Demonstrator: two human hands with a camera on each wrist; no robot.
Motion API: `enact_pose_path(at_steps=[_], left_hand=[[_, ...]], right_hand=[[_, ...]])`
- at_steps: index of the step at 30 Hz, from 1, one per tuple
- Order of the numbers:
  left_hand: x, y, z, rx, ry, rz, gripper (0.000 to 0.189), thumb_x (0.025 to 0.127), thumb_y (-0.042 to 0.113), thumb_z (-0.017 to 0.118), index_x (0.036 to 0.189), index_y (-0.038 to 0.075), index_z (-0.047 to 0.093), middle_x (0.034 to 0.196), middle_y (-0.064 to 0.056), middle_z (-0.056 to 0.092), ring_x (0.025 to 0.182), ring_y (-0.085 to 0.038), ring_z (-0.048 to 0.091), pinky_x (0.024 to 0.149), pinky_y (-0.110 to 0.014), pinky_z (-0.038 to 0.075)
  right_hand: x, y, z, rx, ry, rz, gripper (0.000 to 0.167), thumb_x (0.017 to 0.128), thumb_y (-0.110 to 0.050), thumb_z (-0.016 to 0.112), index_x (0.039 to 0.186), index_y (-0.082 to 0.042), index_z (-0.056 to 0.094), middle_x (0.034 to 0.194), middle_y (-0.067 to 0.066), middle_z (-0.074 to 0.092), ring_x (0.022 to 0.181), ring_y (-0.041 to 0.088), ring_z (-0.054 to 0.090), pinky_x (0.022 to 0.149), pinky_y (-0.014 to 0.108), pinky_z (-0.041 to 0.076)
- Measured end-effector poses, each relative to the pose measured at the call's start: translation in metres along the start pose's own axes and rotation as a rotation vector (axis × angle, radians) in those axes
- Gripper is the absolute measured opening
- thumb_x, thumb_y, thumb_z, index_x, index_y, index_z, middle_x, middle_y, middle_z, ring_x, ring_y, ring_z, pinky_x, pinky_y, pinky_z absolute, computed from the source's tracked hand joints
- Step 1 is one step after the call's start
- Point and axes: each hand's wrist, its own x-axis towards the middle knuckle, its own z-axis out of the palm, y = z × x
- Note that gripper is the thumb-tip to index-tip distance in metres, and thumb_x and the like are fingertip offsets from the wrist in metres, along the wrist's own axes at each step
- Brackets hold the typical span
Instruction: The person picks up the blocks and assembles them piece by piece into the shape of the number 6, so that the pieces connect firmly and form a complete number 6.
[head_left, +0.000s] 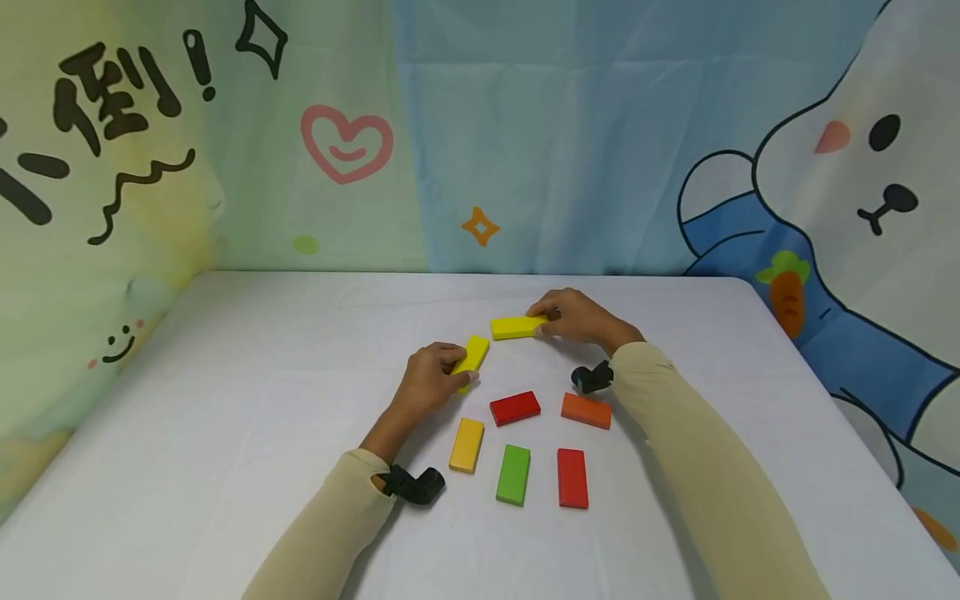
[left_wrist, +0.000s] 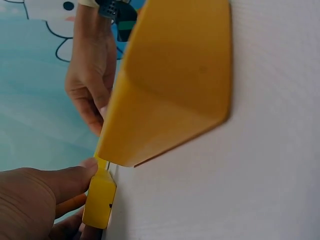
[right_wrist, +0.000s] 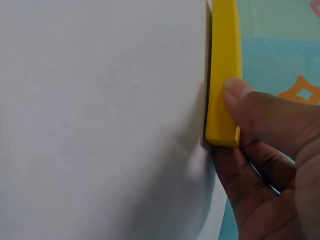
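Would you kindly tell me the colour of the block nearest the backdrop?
That block is yellow, showing best in the right wrist view.

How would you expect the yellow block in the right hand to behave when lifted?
The yellow block is probably stiff, as its edges look straight when pinched. It seems unlikely to roll, with flat faces. Its smooth surface might be slightly slippery.
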Motion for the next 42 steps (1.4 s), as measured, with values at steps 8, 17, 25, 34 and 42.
enact_pose_path(at_steps=[8,17,25,34,42], left_hand=[[0.0,0.001,0.002,-0.004,0.0,-0.004,0.041,0.084,0.01,0.077,0.122,-0.002,0.066,0.12,-0.015,0.063,0.105,-0.027,0.061,0.089,-0.036,0.052],[0.001,0.0,0.003,0.003,0.003,-0.007,0.041,0.084,0.01,0.078,0.121,-0.001,0.067,0.12,-0.016,0.063,0.104,-0.027,0.061,0.089,-0.036,0.052],[0.001,-0.001,0.003,-0.004,0.003,-0.03,0.042,0.084,0.01,0.078,0.123,-0.001,0.066,0.12,-0.015,0.063,0.105,-0.026,0.061,0.089,-0.035,0.052],[0.002,-0.002,0.002,-0.004,0.006,-0.026,0.036,0.084,0.01,0.078,0.117,0.0,0.069,0.118,-0.015,0.063,0.105,-0.026,0.06,0.089,-0.035,0.052],[0.002,-0.002,0.001,0.006,0.007,-0.011,0.038,0.084,0.009,0.077,0.12,0.0,0.068,0.119,-0.015,0.063,0.104,-0.026,0.061,0.088,-0.035,0.052]], right_hand=[[0.001,-0.003,-0.006,-0.076,-0.039,-0.092,0.033,0.087,-0.004,0.071,0.121,-0.002,0.068,0.12,0.013,0.061,0.103,0.028,0.053,0.092,0.04,0.046],[0.002,-0.008,-0.005,-0.074,-0.076,-0.106,0.032,0.088,-0.001,0.069,0.12,-0.001,0.069,0.12,0.013,0.061,0.103,0.028,0.053,0.093,0.039,0.047],[0.004,-0.007,-0.004,-0.083,-0.076,-0.108,0.031,0.088,-0.001,0.07,0.119,-0.002,0.069,0.12,0.013,0.061,0.102,0.028,0.053,0.092,0.04,0.047],[0.007,-0.01,0.0,-0.105,-0.07,-0.122,0.032,0.087,-0.001,0.07,0.119,-0.002,0.069,0.12,0.013,0.059,0.103,0.028,0.053,0.092,0.039,0.048],[0.009,-0.011,0.0,-0.112,-0.07,-0.148,0.035,0.088,0.002,0.068,0.122,-0.001,0.067,0.12,0.013,0.059,0.106,0.029,0.055,0.095,0.04,0.048]])
